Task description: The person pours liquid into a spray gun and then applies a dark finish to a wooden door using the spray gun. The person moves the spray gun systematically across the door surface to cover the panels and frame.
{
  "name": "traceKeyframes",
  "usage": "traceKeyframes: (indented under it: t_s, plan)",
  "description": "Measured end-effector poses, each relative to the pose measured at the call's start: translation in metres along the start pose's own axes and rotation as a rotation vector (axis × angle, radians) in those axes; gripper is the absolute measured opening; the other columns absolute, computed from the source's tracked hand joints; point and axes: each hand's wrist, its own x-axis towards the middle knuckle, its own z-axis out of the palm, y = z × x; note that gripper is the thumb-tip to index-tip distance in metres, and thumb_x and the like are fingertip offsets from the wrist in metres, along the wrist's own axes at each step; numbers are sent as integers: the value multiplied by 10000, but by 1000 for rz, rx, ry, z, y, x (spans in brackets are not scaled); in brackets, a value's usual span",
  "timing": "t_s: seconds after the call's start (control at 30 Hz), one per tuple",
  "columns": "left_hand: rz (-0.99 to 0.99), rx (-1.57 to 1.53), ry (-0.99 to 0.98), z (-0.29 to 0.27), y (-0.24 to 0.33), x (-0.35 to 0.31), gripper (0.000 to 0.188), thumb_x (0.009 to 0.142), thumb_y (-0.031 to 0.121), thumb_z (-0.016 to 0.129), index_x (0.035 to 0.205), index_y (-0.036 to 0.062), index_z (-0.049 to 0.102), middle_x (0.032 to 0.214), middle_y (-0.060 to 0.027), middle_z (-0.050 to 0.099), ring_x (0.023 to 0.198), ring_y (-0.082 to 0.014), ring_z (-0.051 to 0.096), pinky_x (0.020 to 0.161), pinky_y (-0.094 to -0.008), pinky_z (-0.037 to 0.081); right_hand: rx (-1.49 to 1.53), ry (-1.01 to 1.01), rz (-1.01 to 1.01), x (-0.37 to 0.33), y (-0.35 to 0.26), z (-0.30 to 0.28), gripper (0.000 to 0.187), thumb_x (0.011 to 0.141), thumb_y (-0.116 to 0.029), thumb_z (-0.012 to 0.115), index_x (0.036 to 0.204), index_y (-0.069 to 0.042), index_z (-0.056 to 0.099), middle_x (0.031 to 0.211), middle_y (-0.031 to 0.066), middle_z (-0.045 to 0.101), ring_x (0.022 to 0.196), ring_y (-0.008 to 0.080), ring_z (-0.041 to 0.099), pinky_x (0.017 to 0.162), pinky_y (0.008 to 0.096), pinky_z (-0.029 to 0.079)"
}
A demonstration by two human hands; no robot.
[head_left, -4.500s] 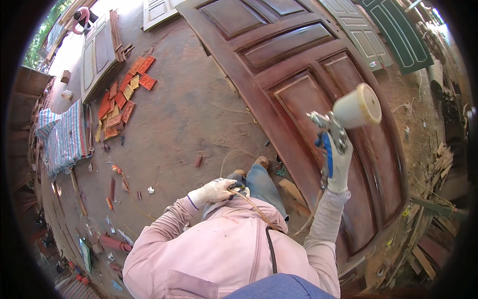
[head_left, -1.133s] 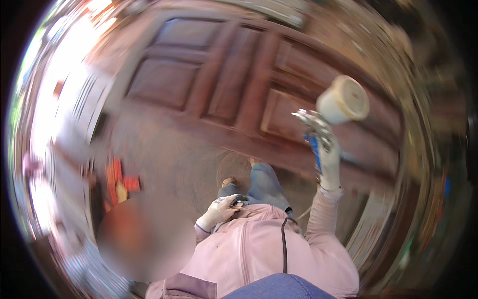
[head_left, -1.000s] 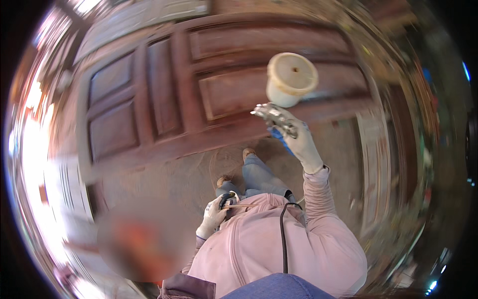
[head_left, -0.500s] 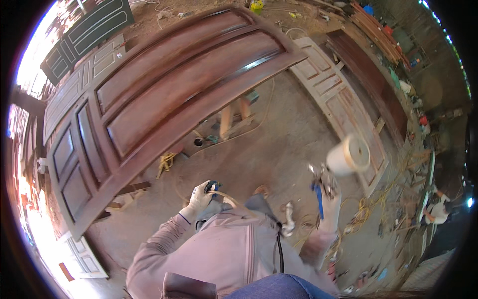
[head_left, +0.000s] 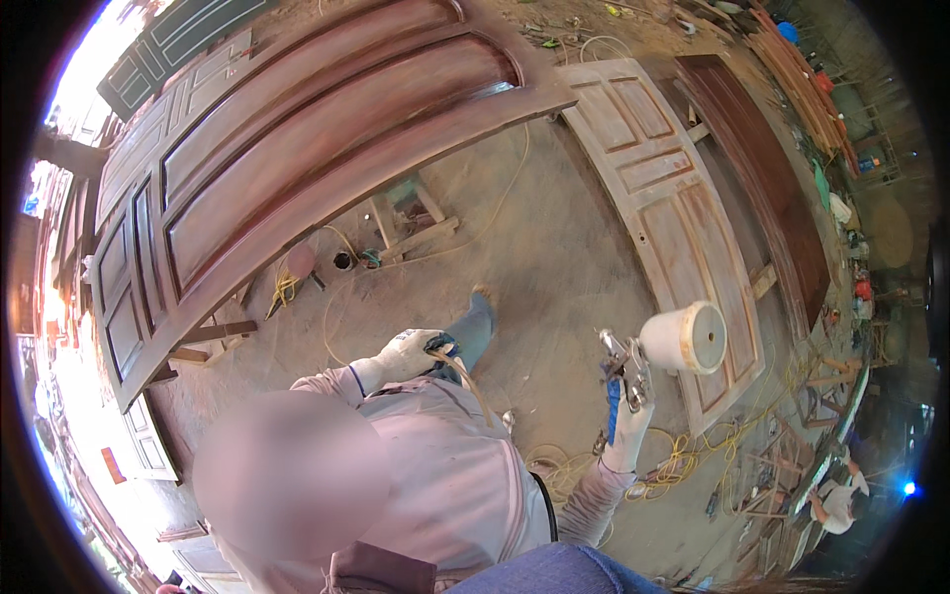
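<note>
My right hand (head_left: 629, 421), in a white glove, grips a metal spray gun (head_left: 623, 364) with a blue-wrapped handle. A white paint cup (head_left: 671, 341) is fixed to the gun and lies tilted, its round end turned right. My left hand (head_left: 404, 358), also gloved, is closed near my waist around a tan hose (head_left: 469, 382), with something dark blue at its fingers. Ahead and to the left lies a large reddish-brown panelled door (head_left: 336, 148), glossy in places, apart from both hands. Beyond the cup is a pale, sanded-looking panelled door (head_left: 648, 188).
A dark brown board (head_left: 757, 188) lies beyond the pale door. Yellow hose coils (head_left: 683, 460) spread over the floor at right. A small wooden stand (head_left: 416, 233) and a black round container (head_left: 343, 260) are under the brown door's near edge. Another person (head_left: 841, 503) is at far right.
My body has turned and one leg has come forward into view. The doors shift within the picture. Both hands keep their hold on the hose and the spray gun.
</note>
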Motion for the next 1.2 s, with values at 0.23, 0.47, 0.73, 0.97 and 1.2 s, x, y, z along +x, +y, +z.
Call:
traceKeyframes:
  t_s: [0.23,0.47,0.73,0.97,1.2]
  plan:
    - [-109,61,28,-11,52,146,330,924,319,611,1149,87,679,1073,-183,702,1030,-385,651,884,-433,508,114,-231,-12,205,2,-2,466,910,-5,654,1362,12,544,1358,150,601,1191,251,613,1000,364,483]
    - [-242,-171,194,-49,111,208,332,910,279,643,1117,22,677,1045,-209,702,976,-357,672,855,-403,512,-301,-519,-314,414,-71,25,462,891,-11,673,1340,5,566,1299,144,651,1170,232,642,956,327,491]
    - [-398,-563,458,-64,185,292,325,886,218,647,1132,6,661,1025,-231,687,956,-371,672,821,-399,506,-99,-1003,-80,631,-69,115,440,899,20,658,1331,-7,582,1299,93,659,1180,140,608,981,284,478]
    - [-480,-724,821,-26,265,413,317,917,223,676,1135,-6,657,1003,-189,702,900,-274,652,805,-372,510,-86,-1062,-243,789,-68,199,401,896,16,671,1293,-15,617,1221,62,692,1079,121,648,938,278,501]
    - [-688,-891,917,-46,328,473,368,896,275,682,1155,15,659,1055,-213,698,976,-363,670,818,-410,511,-120,-1301,-247,840,-82,231,403,894,-62,686,1285,-2,611,1120,109,718,1053,178,675,890,295,513]
